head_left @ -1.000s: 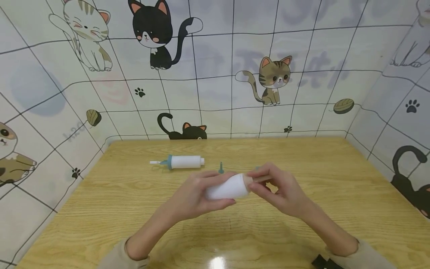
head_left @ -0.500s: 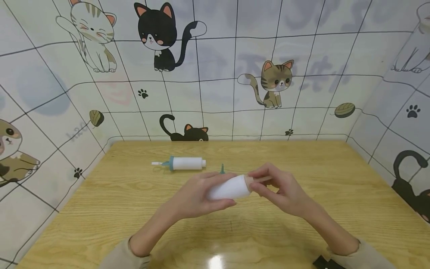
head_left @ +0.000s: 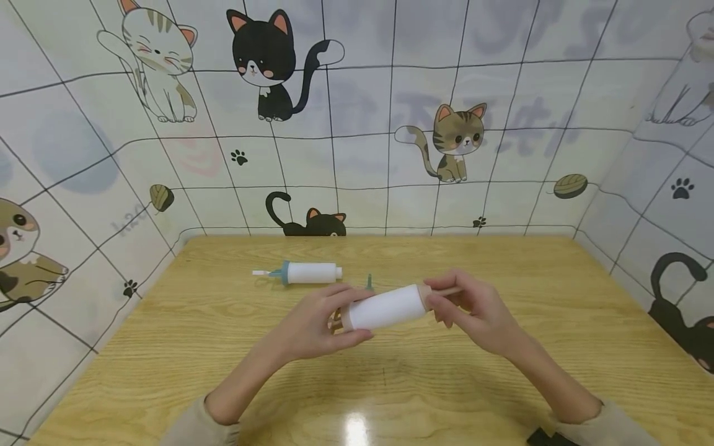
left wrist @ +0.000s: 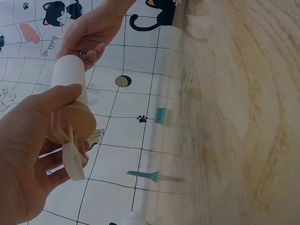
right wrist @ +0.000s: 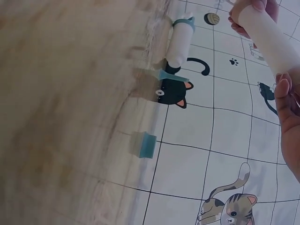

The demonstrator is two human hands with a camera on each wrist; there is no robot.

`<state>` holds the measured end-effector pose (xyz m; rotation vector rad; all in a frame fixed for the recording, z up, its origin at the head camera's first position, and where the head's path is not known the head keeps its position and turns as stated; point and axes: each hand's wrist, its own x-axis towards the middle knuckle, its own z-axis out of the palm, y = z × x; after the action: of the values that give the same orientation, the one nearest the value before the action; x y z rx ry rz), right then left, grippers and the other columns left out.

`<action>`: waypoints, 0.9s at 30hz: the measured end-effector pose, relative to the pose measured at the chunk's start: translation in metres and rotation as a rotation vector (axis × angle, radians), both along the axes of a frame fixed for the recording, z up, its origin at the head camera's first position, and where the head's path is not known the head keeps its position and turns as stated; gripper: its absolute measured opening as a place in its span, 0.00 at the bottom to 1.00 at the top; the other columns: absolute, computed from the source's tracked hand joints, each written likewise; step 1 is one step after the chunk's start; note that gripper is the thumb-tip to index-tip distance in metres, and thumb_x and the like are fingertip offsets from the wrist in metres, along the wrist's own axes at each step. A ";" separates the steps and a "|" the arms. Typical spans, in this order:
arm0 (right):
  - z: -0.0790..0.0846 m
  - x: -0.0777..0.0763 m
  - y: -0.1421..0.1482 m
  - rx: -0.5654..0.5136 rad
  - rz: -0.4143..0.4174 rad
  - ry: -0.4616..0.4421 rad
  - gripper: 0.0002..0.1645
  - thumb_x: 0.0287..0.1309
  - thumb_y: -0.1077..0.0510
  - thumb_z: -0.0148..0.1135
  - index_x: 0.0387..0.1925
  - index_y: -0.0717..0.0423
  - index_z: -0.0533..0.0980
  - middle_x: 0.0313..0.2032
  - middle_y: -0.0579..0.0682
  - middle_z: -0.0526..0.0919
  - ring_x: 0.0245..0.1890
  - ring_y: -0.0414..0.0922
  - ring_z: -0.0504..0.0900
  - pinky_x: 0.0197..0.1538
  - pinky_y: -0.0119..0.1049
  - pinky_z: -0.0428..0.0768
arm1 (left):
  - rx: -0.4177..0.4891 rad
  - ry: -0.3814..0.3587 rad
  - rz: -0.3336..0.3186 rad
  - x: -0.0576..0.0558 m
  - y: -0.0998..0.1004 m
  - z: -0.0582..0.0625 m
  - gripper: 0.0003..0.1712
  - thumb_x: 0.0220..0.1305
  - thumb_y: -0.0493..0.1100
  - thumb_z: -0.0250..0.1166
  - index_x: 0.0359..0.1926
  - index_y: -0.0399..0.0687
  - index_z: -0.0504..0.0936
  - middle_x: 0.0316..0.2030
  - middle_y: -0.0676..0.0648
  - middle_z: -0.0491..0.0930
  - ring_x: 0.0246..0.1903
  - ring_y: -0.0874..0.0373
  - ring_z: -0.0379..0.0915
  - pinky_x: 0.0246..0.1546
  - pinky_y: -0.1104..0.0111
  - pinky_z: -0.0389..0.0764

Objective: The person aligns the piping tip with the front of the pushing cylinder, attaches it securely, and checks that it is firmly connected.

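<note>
A white tube (head_left: pixel 387 308), like the barrel of a piping syringe, is held slightly tilted above the table by both hands. My left hand (head_left: pixel 309 325) grips its left end, thumb and fingers on opposite sides near a tan collar (left wrist: pixel 84 123). A pale flat tab (left wrist: pixel 72 161) sticks out from this end in the left wrist view. At the other end, my right hand (head_left: pixel 482 316) pinches the tan tip (head_left: pixel 425 297), from which a thin tan piece (head_left: pixel 449 290) extends between the fingers. Parts of the tip are hidden by those fingers.
Farther back on the wooden table (head_left: pixel 223 365) lies a similar white syringe (head_left: pixel 312 272) with a teal collar. A teal nozzle (head_left: pixel 369 282) stands upright behind the tube. Another short teal piece (right wrist: pixel 147 145) shows in the wrist views. Cat-print walls surround the table.
My left hand has shifted toward the tube's left end, uncovering the tan collar there. The tube and my right hand have moved a little to the right.
</note>
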<state>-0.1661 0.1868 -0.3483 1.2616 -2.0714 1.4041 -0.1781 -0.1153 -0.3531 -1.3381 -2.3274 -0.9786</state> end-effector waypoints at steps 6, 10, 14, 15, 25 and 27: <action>-0.006 -0.004 0.002 0.024 0.047 -0.046 0.14 0.63 0.77 0.59 0.49 0.67 0.75 0.32 0.53 0.83 0.24 0.43 0.82 0.29 0.34 0.83 | -0.024 0.023 0.021 -0.002 -0.004 -0.008 0.27 0.56 0.46 0.78 0.56 0.44 0.82 0.48 0.49 0.81 0.39 0.61 0.75 0.31 0.76 0.78; -0.007 -0.008 0.006 0.104 0.044 -0.104 0.13 0.64 0.77 0.57 0.47 0.65 0.75 0.30 0.53 0.85 0.25 0.44 0.84 0.30 0.36 0.84 | -0.032 -0.008 0.041 -0.004 -0.005 -0.012 0.27 0.56 0.45 0.78 0.55 0.43 0.82 0.49 0.48 0.81 0.42 0.60 0.77 0.35 0.77 0.80; -0.008 -0.011 0.012 0.225 0.013 -0.200 0.08 0.68 0.72 0.57 0.46 0.61 0.76 0.32 0.48 0.86 0.26 0.43 0.85 0.31 0.39 0.85 | -0.040 -0.062 0.049 -0.006 -0.005 -0.015 0.26 0.56 0.44 0.78 0.54 0.41 0.83 0.49 0.45 0.81 0.44 0.56 0.79 0.38 0.78 0.81; -0.008 -0.012 0.013 0.249 0.011 -0.223 0.07 0.69 0.71 0.57 0.45 0.61 0.77 0.32 0.48 0.86 0.26 0.43 0.85 0.31 0.39 0.85 | -0.043 -0.073 0.050 -0.007 -0.005 -0.016 0.25 0.56 0.43 0.78 0.53 0.40 0.83 0.49 0.45 0.81 0.45 0.55 0.79 0.38 0.78 0.81; -0.010 -0.021 0.018 0.448 -0.044 -0.297 0.02 0.70 0.63 0.60 0.41 0.58 0.78 0.28 0.46 0.81 0.21 0.39 0.76 0.23 0.34 0.78 | -0.133 -0.063 0.112 -0.015 -0.006 -0.023 0.26 0.55 0.46 0.79 0.53 0.42 0.84 0.50 0.46 0.82 0.46 0.55 0.79 0.41 0.75 0.82; -0.011 -0.023 0.019 0.484 -0.054 -0.301 0.03 0.70 0.61 0.61 0.41 0.58 0.79 0.27 0.47 0.81 0.21 0.37 0.75 0.23 0.32 0.77 | -0.151 -0.051 0.121 -0.017 -0.006 -0.024 0.25 0.55 0.47 0.79 0.52 0.42 0.84 0.50 0.46 0.82 0.46 0.56 0.79 0.41 0.73 0.82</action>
<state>-0.1887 0.2056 -0.3594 1.2020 -2.7507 1.1638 -0.1954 -0.1209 -0.3775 -1.2215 -2.5316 -0.8243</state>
